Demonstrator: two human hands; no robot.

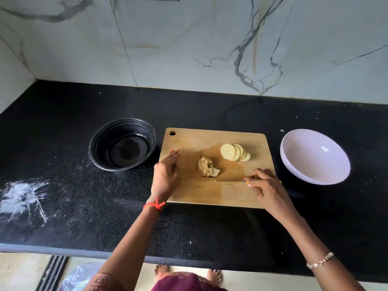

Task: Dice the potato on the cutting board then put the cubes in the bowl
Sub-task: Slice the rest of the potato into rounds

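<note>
My right hand [264, 185] is curled round the handle of the knife [228, 181], just right of centre in the frame, with the thin blade pointing left, low over the cutting board [210, 196] and just below the small heap of cut potato pieces [206, 167] in the middle of it. I hold it there, I think, so the edge is ready to chop the heap crosswise or to scrape it along. My left hand [168, 173] grasps nothing: the fingers are straight and loose at the board's left edge, clear of the blade (whether they touch the wood I cannot tell). The rest of the potato lies as a fan of round slices [235, 152] toward the upper right of the board, set aside from the heap so each batch gets cut on its own. The white bowl [310, 164] sits right of the board, on my knife side, and a black bowl [92, 156] left of it on the dark counter [63, 143]; neither holds any cubes yet, so the dicing looks about half done
</note>
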